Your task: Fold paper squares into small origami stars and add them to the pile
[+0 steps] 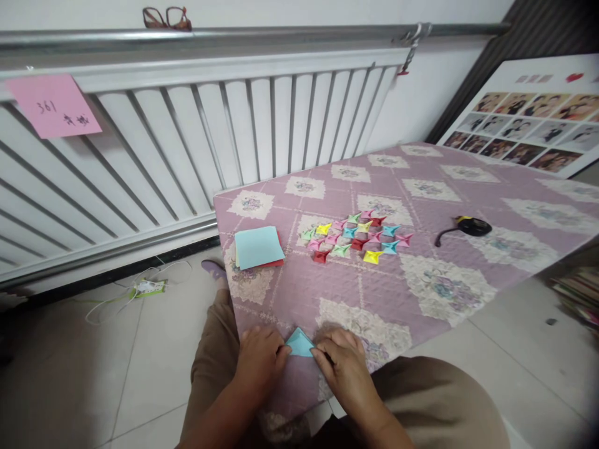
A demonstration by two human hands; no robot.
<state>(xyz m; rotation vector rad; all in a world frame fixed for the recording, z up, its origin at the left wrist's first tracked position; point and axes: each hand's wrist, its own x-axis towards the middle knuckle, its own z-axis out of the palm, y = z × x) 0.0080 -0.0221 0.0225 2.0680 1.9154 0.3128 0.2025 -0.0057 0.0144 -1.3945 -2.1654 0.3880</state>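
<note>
A light blue sheet of paper, folded to a triangle with its tip pointing away from me, lies at the near edge of the table. My left hand pinches its left corner between thumb and fingers. At the right corner, my right hand grips the paper the same way. Beyond the hands, several small folded paper pieces in red, yellow, green, pink and blue stand in rows. To their left is a stack of square paper sheets, light blue on top with red showing beneath.
The table wears a purple flowered cloth. A black object with a thin curved handle lies on the right. Behind stand a white radiator and a photo board. A power strip with cables is on the floor at left.
</note>
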